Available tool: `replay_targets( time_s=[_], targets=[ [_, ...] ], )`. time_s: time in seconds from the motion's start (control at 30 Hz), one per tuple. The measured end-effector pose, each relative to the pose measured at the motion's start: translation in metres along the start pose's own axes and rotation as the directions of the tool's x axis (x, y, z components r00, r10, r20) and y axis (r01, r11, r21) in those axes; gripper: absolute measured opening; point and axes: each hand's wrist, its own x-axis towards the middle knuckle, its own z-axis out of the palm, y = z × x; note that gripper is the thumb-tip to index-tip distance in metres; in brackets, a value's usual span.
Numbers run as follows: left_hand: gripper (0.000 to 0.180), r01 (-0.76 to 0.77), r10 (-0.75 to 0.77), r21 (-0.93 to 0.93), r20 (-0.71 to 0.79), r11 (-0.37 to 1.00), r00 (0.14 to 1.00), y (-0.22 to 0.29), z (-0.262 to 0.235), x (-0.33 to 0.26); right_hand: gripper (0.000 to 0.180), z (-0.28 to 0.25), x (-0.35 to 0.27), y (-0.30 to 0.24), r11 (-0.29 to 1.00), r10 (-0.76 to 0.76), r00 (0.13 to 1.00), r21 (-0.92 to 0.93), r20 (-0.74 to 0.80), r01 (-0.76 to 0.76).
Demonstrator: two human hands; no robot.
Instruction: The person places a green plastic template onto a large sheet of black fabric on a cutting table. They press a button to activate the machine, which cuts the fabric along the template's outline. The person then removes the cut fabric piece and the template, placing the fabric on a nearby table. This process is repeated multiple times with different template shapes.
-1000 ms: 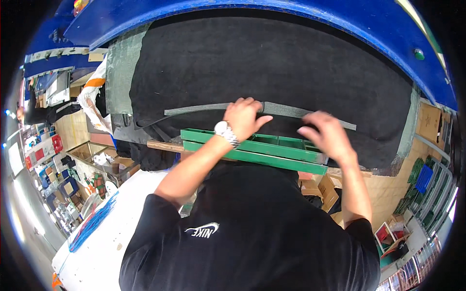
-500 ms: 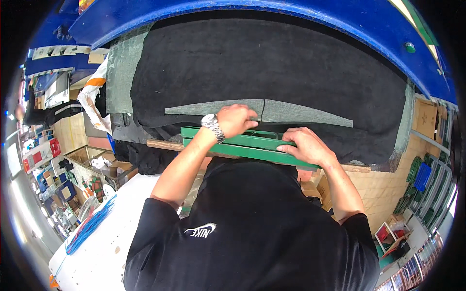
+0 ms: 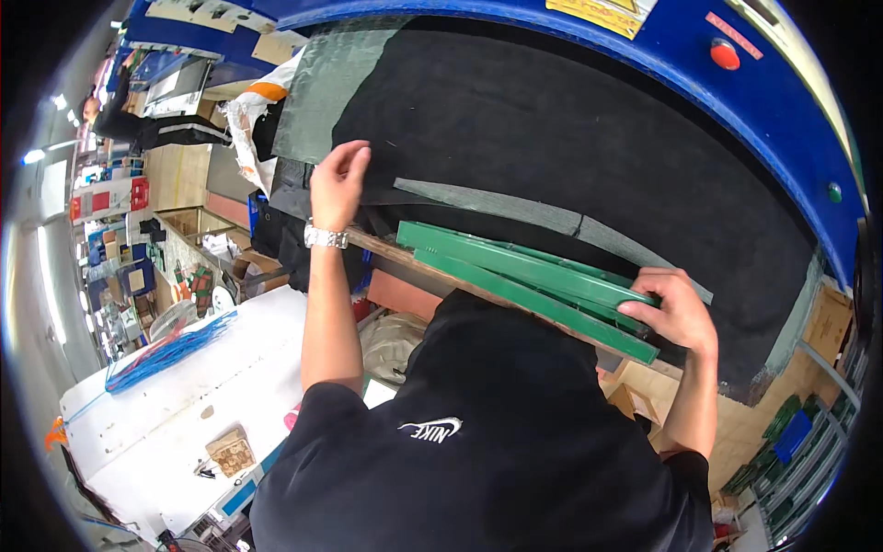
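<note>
My right hand [image 3: 676, 308] grips the right end of a long green metal cutting die [image 3: 524, 267], thumb on the near side. The die is made of narrow bars and lies along the near edge of a black sheet of material [image 3: 552, 120]. Beyond it, a long curved gap in the sheet bares the grey-green board [image 3: 336, 78], with a thin dark line across it. My left hand [image 3: 338, 189], a watch on its wrist, is raised by the sheet's left edge. Its fingers are bent, thumb apart, with nothing visible in them.
A blue machine beam [image 3: 478, 14] with a red button [image 3: 725, 53] spans the far side. A wooden strip [image 3: 395, 250] edges the work surface. To the left stand a white table [image 3: 175, 405] with blue cords [image 3: 175, 350] and a white-orange sack [image 3: 246, 124]. Another person [image 3: 138, 124] is farther off.
My left hand has moved away from the die to the sheet's left edge. My right hand still holds the die, now at its right end. The whole view has turned.
</note>
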Motion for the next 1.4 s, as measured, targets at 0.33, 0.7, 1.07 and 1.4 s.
replay_targets(
  time_s=[0.33, 0.7, 1.07, 1.4],
  targets=[
    [0.028, 0.1, -0.096, -0.108, 0.044, 0.989, 0.994, -0.063, 0.007, -0.014, 0.021, 0.025, 0.072, 0.015, 0.875, -0.368, 0.865, -0.443, -0.342, 0.196],
    [0.057, -0.132, 0.149, 0.38, -0.014, 0.916, 0.989, -0.09, 0.023, 0.033, 0.022, 0.099, 0.181, 0.026, 0.634, -0.634, 0.685, -0.748, -0.358, 0.195],
    [0.044, -0.062, 0.086, 0.369, -0.048, 0.927, 0.995, -0.128, 0.019, 0.069, 0.067, 0.073, 0.129, 0.03, 0.785, -0.339, 0.768, -0.613, -0.544, -0.088],
    [0.033, -0.118, 0.164, 0.259, -0.165, 0.959, 0.973, -0.138, 0.019, 0.082, 0.064, 0.082, 0.124, 0.076, 0.889, -0.205, 0.772, -0.444, -0.602, -0.111]
  ],
)
